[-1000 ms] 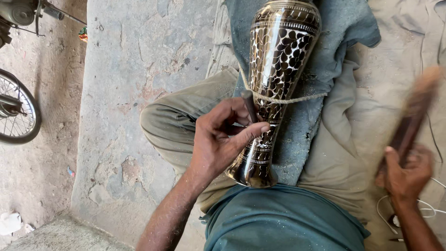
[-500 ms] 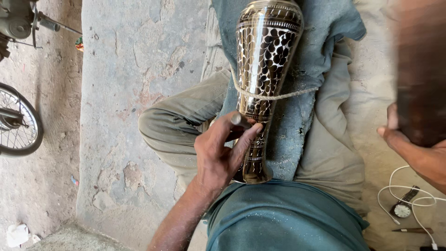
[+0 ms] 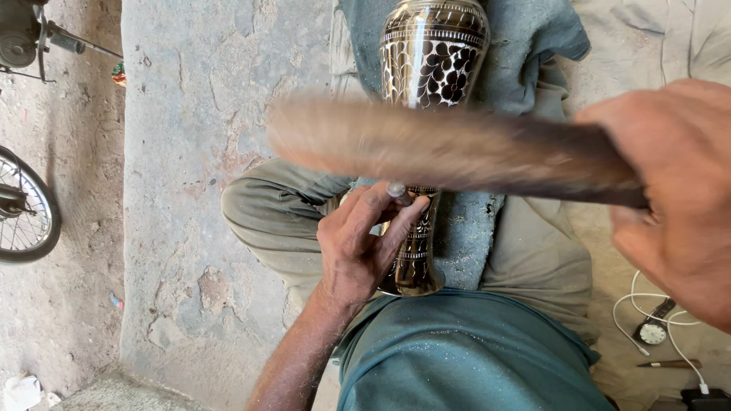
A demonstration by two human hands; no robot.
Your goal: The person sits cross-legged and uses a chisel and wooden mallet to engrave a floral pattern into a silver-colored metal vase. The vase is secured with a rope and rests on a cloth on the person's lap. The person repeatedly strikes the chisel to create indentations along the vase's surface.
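Grey concrete slab [image 3: 198, 152] takes up most of the floor here, with a bicycle wheel [image 3: 27, 209] on the dirt at the far left edge. The person sits cross-legged on it, olive trousers [image 3: 282, 221] folded under a teal shirt [image 3: 464, 350], and a blue-grey cloth [image 3: 525, 46] spread over the lap. On that cloth lies a tall brass vase [image 3: 434, 53], dark with a cut floral pattern, its wide body pointing away and its narrow foot near the belly. Across the middle of the view, close to the camera and blurred, a long wooden stick [image 3: 449, 148] passes over the vase's waist; the right hand [image 3: 678, 198] is closed round its right end. The left hand [image 3: 362, 243] rests against the left side of the vase's slim stem, fingers curled and pinching a small metal tool [image 3: 397, 190] whose tip meets the brass. At the near right, on pale sheeting, sit a wristwatch [image 3: 653, 331] and a white cable [image 3: 670, 335].
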